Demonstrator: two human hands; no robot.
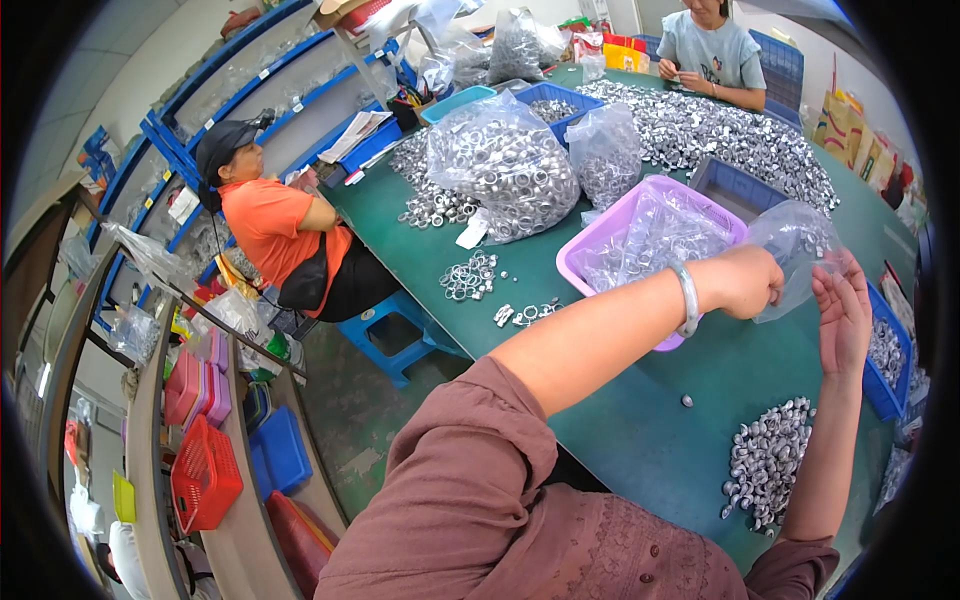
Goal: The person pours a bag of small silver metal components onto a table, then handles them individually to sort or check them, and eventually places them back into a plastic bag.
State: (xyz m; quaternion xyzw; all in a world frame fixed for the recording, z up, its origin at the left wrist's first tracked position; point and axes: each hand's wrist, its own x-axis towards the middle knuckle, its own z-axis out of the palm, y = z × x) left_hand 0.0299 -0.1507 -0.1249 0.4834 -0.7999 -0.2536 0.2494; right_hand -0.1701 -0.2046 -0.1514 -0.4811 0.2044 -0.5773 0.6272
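A: Nearest the camera are the person's own brown sleeves (470, 520), and both forearms rise from them over the green table (650, 420).

B: And the hands?

A: The left hand (745, 282) is closed in a pinch on the edge of a clear plastic bag (800, 250). The right hand (843, 315) is spread wide, palm toward the bag, fingertips touching or just beside its lower right edge; I cannot tell which.

B: So where does the bag lie?

A: Between the two hands and a little above them, held up off the table. Its long axis runs roughly from the left hand's pinch up toward the right. The left hand is the nearer one, since it already holds the bag.

B: Counts?

A: One bag in hand. One purple tray (600, 255) just behind the left wrist, lined with clear plastic. One heap of small silver metal caps (765, 460) below the right forearm, too many to count, and one stray cap (687, 401) lying apart between the forearms. One pale bangle (688, 298) on the left wrist.
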